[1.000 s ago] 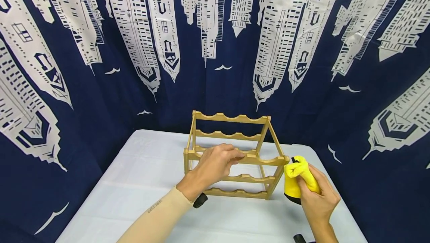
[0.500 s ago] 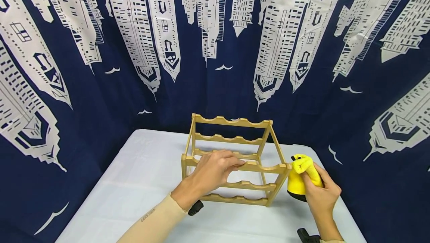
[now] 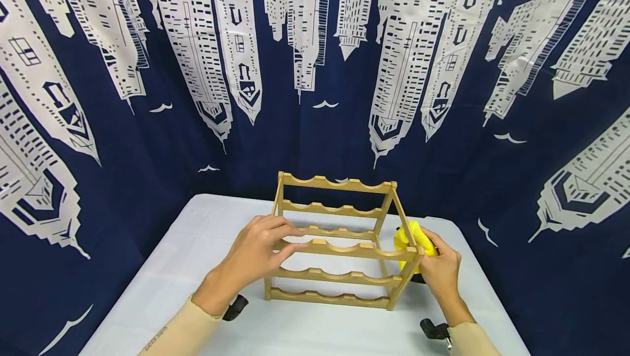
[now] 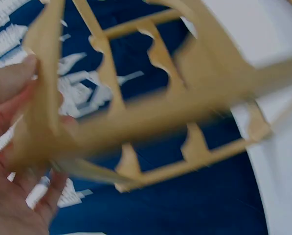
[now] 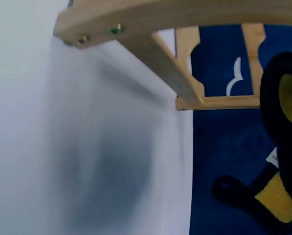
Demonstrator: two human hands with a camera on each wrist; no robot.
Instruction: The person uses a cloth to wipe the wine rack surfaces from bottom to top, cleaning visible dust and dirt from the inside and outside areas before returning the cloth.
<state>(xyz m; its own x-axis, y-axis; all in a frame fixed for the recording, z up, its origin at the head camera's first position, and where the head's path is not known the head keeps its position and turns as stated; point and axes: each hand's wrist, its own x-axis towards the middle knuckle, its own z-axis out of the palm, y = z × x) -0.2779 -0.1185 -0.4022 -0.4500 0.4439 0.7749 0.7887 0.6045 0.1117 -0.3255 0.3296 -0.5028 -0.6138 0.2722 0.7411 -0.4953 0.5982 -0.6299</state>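
A light wooden rack with scalloped rails stands on the table, shown close and blurred in the left wrist view. My left hand is at the left part of its front top rail, thumb and fingers spread apart on either side of the rail. Beside the rack's right end, my right hand grips a bunched yellow cloth with black edging. The rack's right end bar partly covers the cloth. In the right wrist view, the cloth's black border and loop hang down near the end frame.
A white-covered table carries the rack near its back edge. Behind and around it hangs a navy curtain printed with white buildings. Bolt heads show on the rack's end bar in the right wrist view.
My left hand has moved left along the front top rail and its fingers have spread. My right hand has shifted left with the cloth, now partly behind the rack's end bar.
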